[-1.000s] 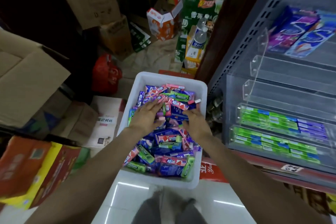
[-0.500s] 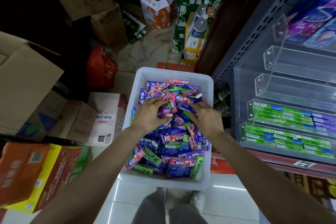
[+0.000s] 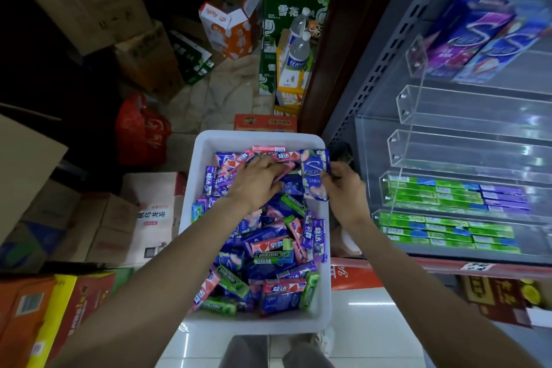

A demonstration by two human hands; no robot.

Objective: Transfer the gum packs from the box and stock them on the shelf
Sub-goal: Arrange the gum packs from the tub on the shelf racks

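A white plastic box (image 3: 257,324) on the floor is full of mixed gum packs (image 3: 270,251), blue, pink and green. My right hand (image 3: 346,188) is shut on a flat blue and pink gum pack (image 3: 314,171), lifted upright at the box's far right side. My left hand (image 3: 257,180) lies palm down on the pile in the far half of the box, fingers curled over pink packs; whether it grips one is hidden. To the right, the shelf's clear acrylic trays (image 3: 466,152) hold rows of green and purple gum packs (image 3: 448,197) in the lower two tiers.
Cardboard cartons (image 3: 143,224) crowd the floor to the left, with a red bag (image 3: 140,131) behind them. Green cartons and water bottles (image 3: 295,53) stand beyond the box. Large purple and blue boxes (image 3: 478,38) sit on the upper shelf.
My right hand has lifted a blue and pink pack upright out of the pile. My left hand has slid farther across the pile. The view has tilted slightly.
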